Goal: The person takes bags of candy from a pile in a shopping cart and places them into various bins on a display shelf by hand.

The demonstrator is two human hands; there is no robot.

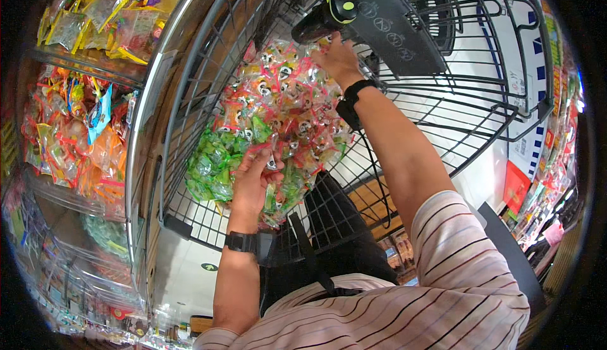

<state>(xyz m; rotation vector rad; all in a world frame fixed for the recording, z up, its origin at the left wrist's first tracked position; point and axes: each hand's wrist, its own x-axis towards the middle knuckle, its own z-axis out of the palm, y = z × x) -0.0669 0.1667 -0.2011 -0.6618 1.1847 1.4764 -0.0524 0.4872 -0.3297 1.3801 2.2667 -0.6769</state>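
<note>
A large heap of small clear sweet packets with red edges [259, 91] fills the near left of a dark wire shopping cart [436, 106]. Green-wrapped packets [212, 163] lie along its left and near side. Over the near part of the heap, my left hand [251, 179] pinches one small clear packet [272, 162] between thumb and fingers. My right hand [340, 62] reaches to the far edge of the heap, fingers apart, beside a black object with a yellow-green spot [325, 18]; its fingertips partly merge with the packets.
Clear shelf bins on the left hold bagged sweets [104, 24] and orange and red packets [82, 128]. A dark grey plastic panel [395, 27] spans the cart's far end. More shelves of colourful goods [550, 179] stand to the right, and a red sign [516, 187] is near them.
</note>
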